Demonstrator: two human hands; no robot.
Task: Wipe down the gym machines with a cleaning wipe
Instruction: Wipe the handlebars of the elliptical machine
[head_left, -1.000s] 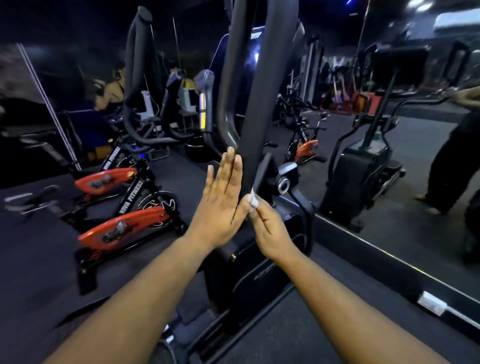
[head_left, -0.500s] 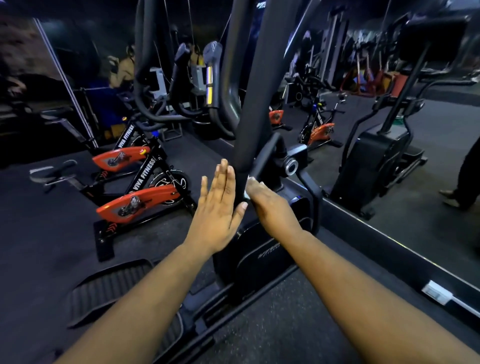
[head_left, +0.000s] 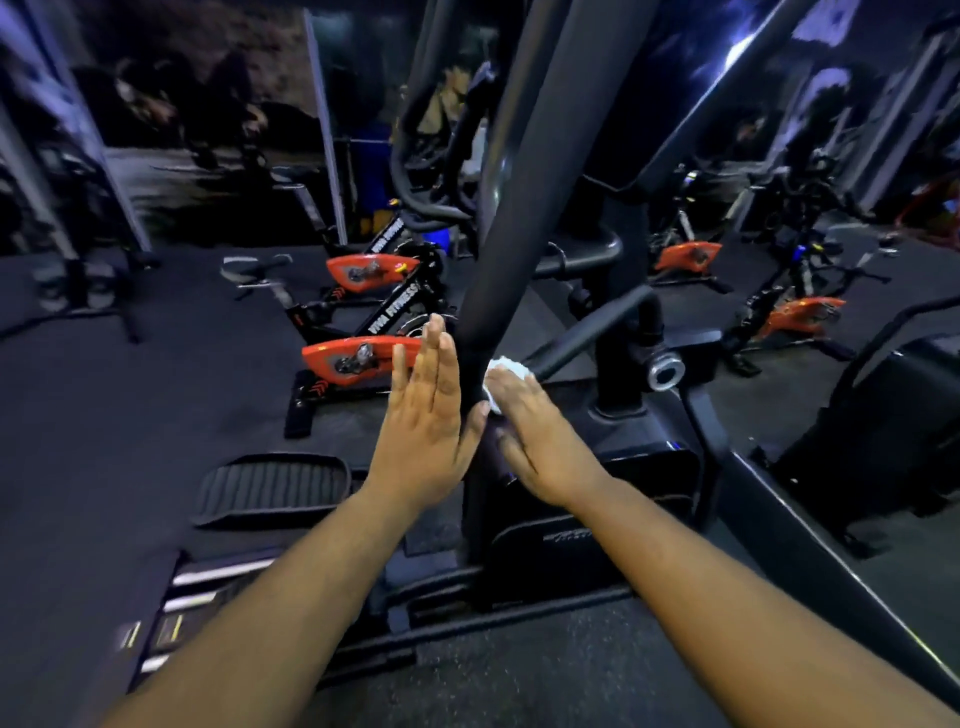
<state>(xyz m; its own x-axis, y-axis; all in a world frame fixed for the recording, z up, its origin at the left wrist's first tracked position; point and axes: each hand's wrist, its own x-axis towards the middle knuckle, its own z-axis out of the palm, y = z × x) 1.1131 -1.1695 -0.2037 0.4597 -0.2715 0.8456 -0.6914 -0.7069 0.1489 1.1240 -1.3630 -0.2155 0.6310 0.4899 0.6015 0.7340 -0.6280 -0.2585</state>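
Note:
A thick black upright bar (head_left: 511, 218) of an elliptical machine runs through the middle of the view. My right hand (head_left: 535, 436) presses a small white wipe (head_left: 506, 375) against the right side of this bar, low down; only part of the wipe shows past my fingers. My left hand (head_left: 428, 423) is held flat, fingers straight and together, against the bar's left side at about the same height. The machine's black body (head_left: 561, 525) sits just below both hands.
The elliptical's ribbed pedal (head_left: 275, 488) lies lower left. Red-and-black spin bikes (head_left: 363, 353) stand behind my left hand. A mirror wall on the right reflects more bikes (head_left: 800, 312); its base strip (head_left: 810, 582) runs diagonally to the lower right. Dark rubber floor lies all around.
Both hands have slid down the upright bar, the right one carrying the wipe. The camera has tilted downward, and more of the wipe now shows.

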